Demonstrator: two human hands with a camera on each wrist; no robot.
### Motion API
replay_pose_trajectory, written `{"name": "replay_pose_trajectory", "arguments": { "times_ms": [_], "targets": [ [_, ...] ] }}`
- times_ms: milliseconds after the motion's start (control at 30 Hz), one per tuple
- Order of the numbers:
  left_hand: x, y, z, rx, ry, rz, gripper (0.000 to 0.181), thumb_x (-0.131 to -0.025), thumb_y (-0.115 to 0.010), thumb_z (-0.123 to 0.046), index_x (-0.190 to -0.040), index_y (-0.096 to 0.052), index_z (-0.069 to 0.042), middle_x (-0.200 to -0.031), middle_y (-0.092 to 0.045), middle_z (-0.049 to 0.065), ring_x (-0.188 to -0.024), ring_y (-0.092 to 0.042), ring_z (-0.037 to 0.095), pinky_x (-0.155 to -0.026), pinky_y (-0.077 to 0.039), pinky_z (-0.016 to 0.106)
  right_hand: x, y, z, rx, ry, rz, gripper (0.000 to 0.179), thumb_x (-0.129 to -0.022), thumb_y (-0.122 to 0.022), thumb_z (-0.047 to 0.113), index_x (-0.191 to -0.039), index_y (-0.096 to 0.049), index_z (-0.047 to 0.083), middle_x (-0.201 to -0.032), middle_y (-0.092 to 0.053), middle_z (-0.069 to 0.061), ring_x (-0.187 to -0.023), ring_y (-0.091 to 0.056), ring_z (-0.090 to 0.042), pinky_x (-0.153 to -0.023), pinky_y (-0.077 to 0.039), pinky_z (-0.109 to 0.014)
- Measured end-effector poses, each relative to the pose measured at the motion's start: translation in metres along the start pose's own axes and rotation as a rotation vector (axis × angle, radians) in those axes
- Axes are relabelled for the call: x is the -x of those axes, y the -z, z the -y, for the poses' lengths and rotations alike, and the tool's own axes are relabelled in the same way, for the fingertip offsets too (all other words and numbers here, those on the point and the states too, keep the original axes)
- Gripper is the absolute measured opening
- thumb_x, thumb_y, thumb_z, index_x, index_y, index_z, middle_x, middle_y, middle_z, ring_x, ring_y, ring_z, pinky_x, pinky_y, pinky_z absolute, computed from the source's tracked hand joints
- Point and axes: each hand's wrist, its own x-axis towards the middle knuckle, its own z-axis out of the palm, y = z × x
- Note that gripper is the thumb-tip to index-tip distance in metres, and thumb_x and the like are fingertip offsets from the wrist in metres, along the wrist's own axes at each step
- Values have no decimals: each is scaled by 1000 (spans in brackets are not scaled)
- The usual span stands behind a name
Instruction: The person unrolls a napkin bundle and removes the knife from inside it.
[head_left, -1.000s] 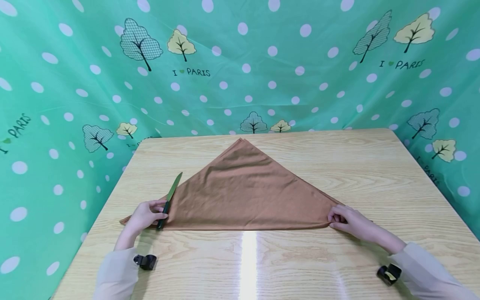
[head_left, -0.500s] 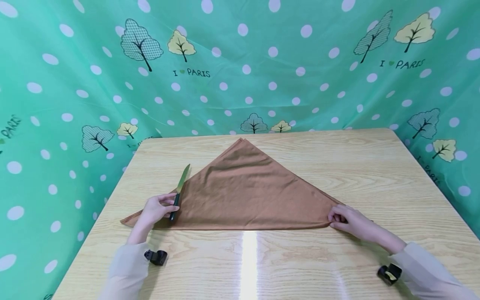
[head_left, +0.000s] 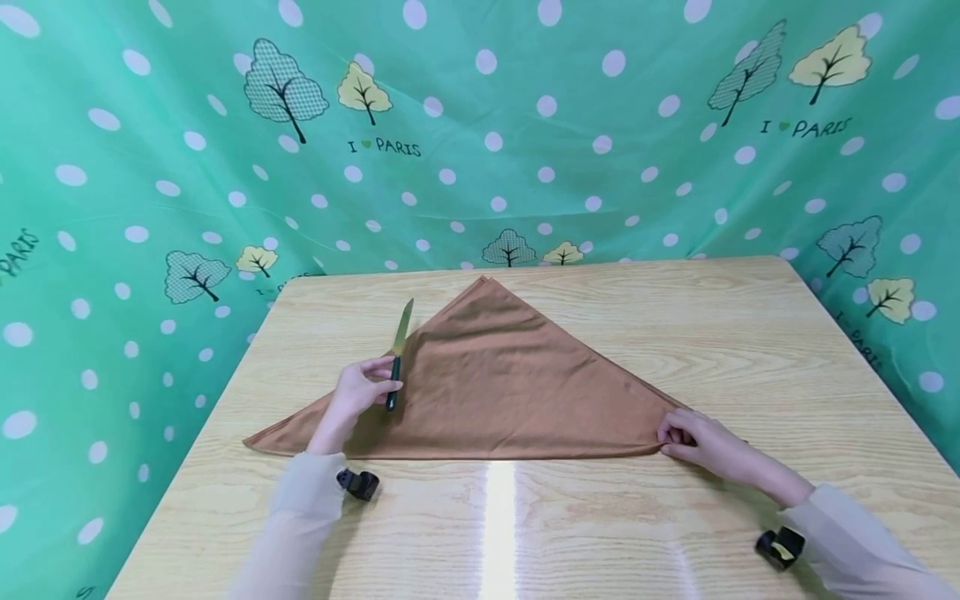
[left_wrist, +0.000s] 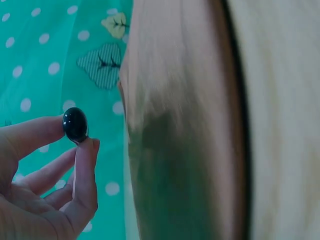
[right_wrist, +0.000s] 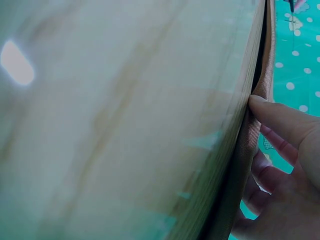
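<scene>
My left hand pinches a knife by its black handle, the blade pointing away toward the back of the table. It hangs over the left slope of a brown cloth folded into a triangle. In the left wrist view the rounded handle end shows between thumb and finger. Over at the cloth's front right part, my right hand pinches the front folded edge. Its thumb presses on that edge in the right wrist view, with the other fingers curled behind.
The cloth lies on a light wood-grain table, its peak near the back edge. Behind and at both sides hangs a green polka-dot curtain printed with trees. Each wrist carries a small black camera.
My left hand has moved right and toward the back with the knife, from the cloth's left corner to its left slope. My right hand has stayed at the cloth's edge.
</scene>
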Motion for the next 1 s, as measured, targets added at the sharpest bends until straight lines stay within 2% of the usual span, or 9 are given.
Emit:
{"name": "replay_pose_trajectory", "arguments": {
  "times_ms": [200,767,1000],
  "targets": [
    [-7,-21,-13,50,-17,-6,49,-72,-65,6,-119,-51,5,-93,-58,19,-57,-55,6,-53,-49,22,0,0,0,-3,3,3,22,-73,-67,0,-80,-52,15,-70,-41,13,-64,-36,2,-51,-32,-19],
    [-20,-87,-47,87,-70,13,47,-68,-67,9,-114,-57,2,-89,-60,18,-61,-56,10,-53,-51,27,-1,1,-1,2,-18,29,20,-75,-66,2,-80,-52,14,-69,-41,13,-63,-35,2,-51,-31,-19],
    [-23,-114,-59,113,-105,61,46,-69,-67,8,-113,-58,2,-87,-60,17,-62,-56,11,-52,-51,25,-1,2,0,-10,-24,33,19,-76,-66,2,-81,-52,14,-69,-41,13,-63,-35,2,-51,-31,-19]
  ]
}}
